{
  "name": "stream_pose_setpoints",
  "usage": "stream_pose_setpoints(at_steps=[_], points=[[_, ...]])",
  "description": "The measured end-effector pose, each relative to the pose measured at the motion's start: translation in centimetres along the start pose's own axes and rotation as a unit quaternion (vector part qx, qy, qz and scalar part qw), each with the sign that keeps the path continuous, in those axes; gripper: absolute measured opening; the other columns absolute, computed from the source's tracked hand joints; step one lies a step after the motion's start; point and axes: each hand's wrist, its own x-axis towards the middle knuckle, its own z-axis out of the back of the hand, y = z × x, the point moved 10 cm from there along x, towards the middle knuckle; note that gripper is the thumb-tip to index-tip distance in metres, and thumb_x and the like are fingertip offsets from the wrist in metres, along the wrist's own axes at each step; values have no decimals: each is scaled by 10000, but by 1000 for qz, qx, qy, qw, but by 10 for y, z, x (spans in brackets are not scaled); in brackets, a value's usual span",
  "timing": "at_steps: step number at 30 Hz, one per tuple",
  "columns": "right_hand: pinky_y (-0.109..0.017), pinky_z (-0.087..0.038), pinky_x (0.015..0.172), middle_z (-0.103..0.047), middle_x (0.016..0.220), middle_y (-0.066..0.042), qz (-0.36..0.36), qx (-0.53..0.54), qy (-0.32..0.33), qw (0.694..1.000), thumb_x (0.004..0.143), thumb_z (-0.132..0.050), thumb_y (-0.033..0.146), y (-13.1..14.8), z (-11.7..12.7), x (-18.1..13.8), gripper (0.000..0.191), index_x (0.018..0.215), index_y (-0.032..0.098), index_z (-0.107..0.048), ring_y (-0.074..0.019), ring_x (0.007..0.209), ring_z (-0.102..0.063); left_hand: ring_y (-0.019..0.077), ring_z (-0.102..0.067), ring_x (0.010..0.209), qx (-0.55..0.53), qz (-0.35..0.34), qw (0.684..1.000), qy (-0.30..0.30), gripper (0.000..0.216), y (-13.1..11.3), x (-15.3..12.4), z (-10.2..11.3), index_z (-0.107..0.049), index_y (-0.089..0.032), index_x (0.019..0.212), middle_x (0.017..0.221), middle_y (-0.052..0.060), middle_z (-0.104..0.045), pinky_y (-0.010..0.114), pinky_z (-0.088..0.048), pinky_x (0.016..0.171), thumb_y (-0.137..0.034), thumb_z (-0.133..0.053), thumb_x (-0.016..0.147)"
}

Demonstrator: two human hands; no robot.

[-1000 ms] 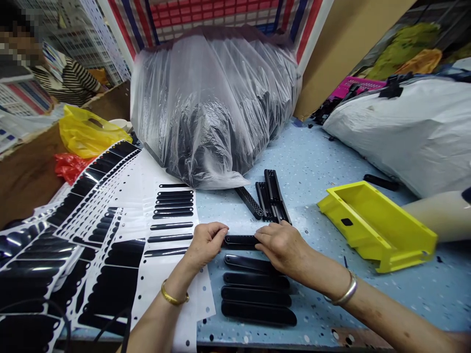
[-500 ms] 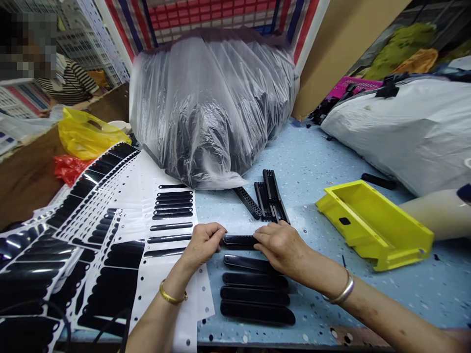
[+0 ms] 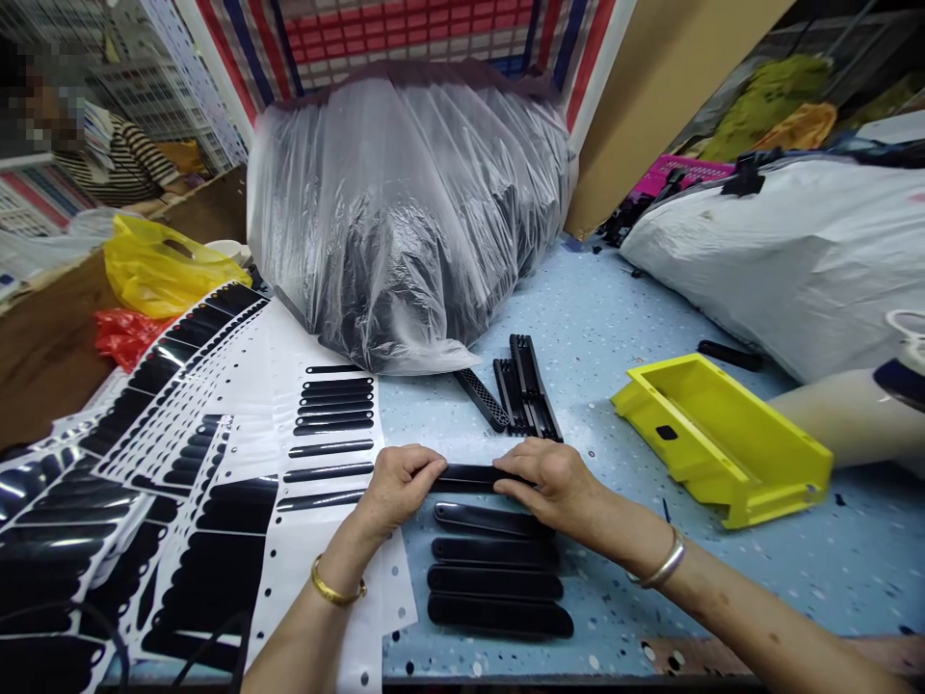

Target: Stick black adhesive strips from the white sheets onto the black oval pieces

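Note:
My left hand (image 3: pixel 400 487) pinches the left end of a slim black plastic bar (image 3: pixel 468 478), its thumb lying over the tip. At the bar's other end, the fingers of my right hand (image 3: pixel 555 479) are closed on it and hide that end. Just nearer to me, several glossy black bars lie in a column, among them a lower bar (image 3: pixel 498 615). Beyond my hands sit ribbed black bars (image 3: pixel 531 386) side by side and a lattice-patterned bar (image 3: pixel 483 400). Left of my left hand lies a white sheet (image 3: pixel 332 569) with black adhesive-looking strips (image 3: pixel 325 472).
A big clear bag (image 3: pixel 419 212) of dark items stands at the back. A yellow bin (image 3: pixel 723 439) is at right, before a white sack (image 3: pixel 787 251). More sheets with black strips (image 3: pixel 209 549) cover the left. A person in a striped sleeve (image 3: pixel 137 159) is at far left.
My left thumb has come down over the bar's left end, and my right fingers have shifted slightly along it. The bar's dotted upper face now looks plain and dark. The view has shifted a little.

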Motion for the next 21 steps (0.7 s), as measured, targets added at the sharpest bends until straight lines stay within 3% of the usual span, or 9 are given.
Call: stream_pose_setpoints(at_steps=[6, 14, 21], points=[[-292, -530, 693, -755, 811, -62, 1, 42, -35, 998, 879, -686, 195, -6, -1, -6, 123, 972, 174, -763, -192, 744, -666, 137, -643, 583, 0, 5, 1000, -3, 239, 1, 0, 0, -751, -185, 748, 672, 21, -719, 198, -463, 518, -249, -558, 874], [-323, -546, 700, -741, 826, -73, 2, 77, -62, 995, 973, -555, 271, -5, 1, -11, 231, 1067, 178, -744, -206, 770, -657, 131, -628, 549, -3, 3, 1000, 1, 254, 2, -1, 0, -761, -167, 770, 670, 34, -723, 195, -468, 501, -276, -559, 878], [-359, -548, 732, -718, 860, -93, 24, 86, -99, 991, 997, -481, 228, 1, 5, -19, 278, 1157, 164, -699, -220, 804, -627, 131, -621, 538, -8, 3, 1000, 7, 264, 3, -1, -1, -767, -162, 777, 684, 45, -731, 194, -479, 482, -291, -560, 877]])
